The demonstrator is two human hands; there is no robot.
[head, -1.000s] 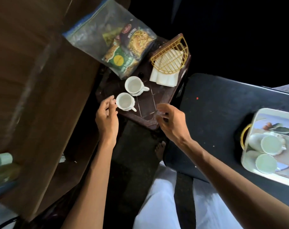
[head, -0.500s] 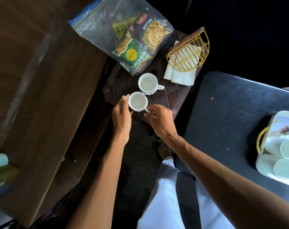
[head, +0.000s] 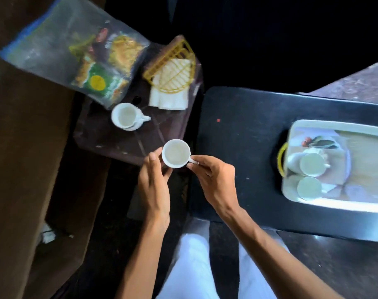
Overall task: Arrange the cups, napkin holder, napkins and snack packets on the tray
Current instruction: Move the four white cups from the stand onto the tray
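Observation:
A white cup (head: 176,153) is lifted at the near edge of the small dark stool (head: 110,137). My right hand (head: 214,180) pinches its handle, and my left hand (head: 154,182) touches its left side with straight fingers. A second white cup (head: 126,115) stands on the stool. Behind it lie a clear bag of snack packets (head: 90,61) and a yellow wire napkin holder (head: 173,70) on top of white napkins (head: 168,98). At the right, a tray (head: 334,203) with a yellow handle holds two white cups (head: 311,165) (head: 309,187).
The tray sits on a black table (head: 244,147) to the right of the stool. A brown wooden surface (head: 21,147) fills the left side. My white-clothed legs (head: 192,266) are below, over a dark floor.
The near cup has come off the stool, toward me and to the right, with my right hand on its handle. My left hand followed alongside it.

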